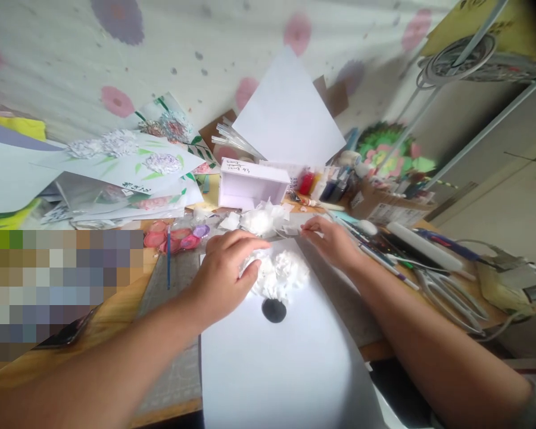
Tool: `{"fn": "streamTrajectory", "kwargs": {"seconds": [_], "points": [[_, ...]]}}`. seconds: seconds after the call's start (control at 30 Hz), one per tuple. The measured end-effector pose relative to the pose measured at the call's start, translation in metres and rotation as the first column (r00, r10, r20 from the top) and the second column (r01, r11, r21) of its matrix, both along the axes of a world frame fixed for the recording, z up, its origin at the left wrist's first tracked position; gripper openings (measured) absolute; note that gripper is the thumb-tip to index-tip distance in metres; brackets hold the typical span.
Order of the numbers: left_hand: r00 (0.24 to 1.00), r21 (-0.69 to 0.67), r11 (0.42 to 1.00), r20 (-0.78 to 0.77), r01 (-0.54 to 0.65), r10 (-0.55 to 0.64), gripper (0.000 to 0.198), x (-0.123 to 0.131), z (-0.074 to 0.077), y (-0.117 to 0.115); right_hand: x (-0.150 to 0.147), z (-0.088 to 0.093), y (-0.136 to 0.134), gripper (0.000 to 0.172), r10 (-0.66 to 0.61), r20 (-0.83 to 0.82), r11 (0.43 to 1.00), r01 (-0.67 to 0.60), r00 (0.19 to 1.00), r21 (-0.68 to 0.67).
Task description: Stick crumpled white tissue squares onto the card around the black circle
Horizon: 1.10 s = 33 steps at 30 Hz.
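A large white sheet [268, 369] lies in front of me. On its upper part sits a cluster of white crumpled paper tufts [290, 271], with a black round spot [274, 310] just below it. My left hand [223, 271] hovers at the cluster's left side, thumb and fingers apart; whether it touches the tufts I cannot tell. To the upper right of the cluster, my right hand [328, 238] has its thumb and fingertips pinched together. Anything between them is too small to make out. A heap of white paper pieces [263, 219] lies just beyond the sheet.
Pink and purple petal-like pieces [178, 236] and a blue thin brush [168, 262] lie to the left. A white box [253, 183] and paint bottles [321, 183] stand behind. Scissors [451, 298] and other tools lie on the right. Flower pictures [125, 158] are stacked back left.
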State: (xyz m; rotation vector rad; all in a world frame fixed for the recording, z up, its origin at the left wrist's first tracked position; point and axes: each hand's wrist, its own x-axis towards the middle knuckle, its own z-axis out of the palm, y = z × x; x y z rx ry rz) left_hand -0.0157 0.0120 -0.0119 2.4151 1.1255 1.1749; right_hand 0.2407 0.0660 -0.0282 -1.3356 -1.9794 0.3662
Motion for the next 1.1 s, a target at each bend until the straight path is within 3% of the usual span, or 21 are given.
{"fn": "streamTrajectory", "kwargs": {"seconds": [0.27, 0.57, 0.67, 0.8, 0.9, 0.97, 1.0, 1.1], "points": [[1.0, 0.019, 0.999, 0.011, 0.028, -0.028, 0.022, -0.001, 0.0, 0.001, -0.003, -0.014, 0.037, 0.016, 0.092, -0.107, 0.996, -0.092, 0.99, 0.007], [0.999, -0.007, 1.0, -0.015, 0.03, -0.03, 0.022, -0.002, -0.003, 0.001, 0.0, -0.026, 0.04, 0.02, 0.084, -0.295, 0.996, -0.091, 0.952, -0.011], [1.0, 0.005, 1.0, -0.014, 0.026, -0.026, 0.021, -0.002, -0.002, 0.001, -0.003, -0.02, 0.038, 0.025, 0.068, -0.405, 0.998, -0.07, 0.912, 0.009], [1.0, -0.015, 1.0, 0.004, 0.012, -0.012, 0.024, -0.002, -0.001, 0.002, -0.013, 0.004, 0.016, 0.028, 0.07, -0.567, 0.997, -0.07, 0.821, 0.023], [0.987, -0.102, 0.99, 0.134, 0.102, -0.088, 0.04, -0.002, 0.002, 0.0, -0.026, 0.025, -0.021, 0.023, 0.136, -0.732, 0.965, -0.255, 0.668, -0.054], [0.945, -0.219, 0.94, 0.256, 0.263, -0.204, 0.054, -0.003, 0.006, -0.001, -0.036, 0.034, -0.048, 0.018, 0.148, -0.777, 0.92, -0.373, 0.612, -0.118], [0.914, -0.303, 0.884, 0.31, 0.355, -0.261, 0.06, -0.003, 0.008, -0.002, -0.041, 0.037, -0.06, 0.016, 0.151, -0.788, 0.897, -0.419, 0.597, -0.145], [0.841, -0.541, 0.65, 0.416, 0.534, -0.346, 0.065, -0.004, 0.012, -0.003, -0.056, 0.036, -0.086, 0.012, 0.122, -0.813, 0.85, -0.483, 0.57, -0.211]]}}
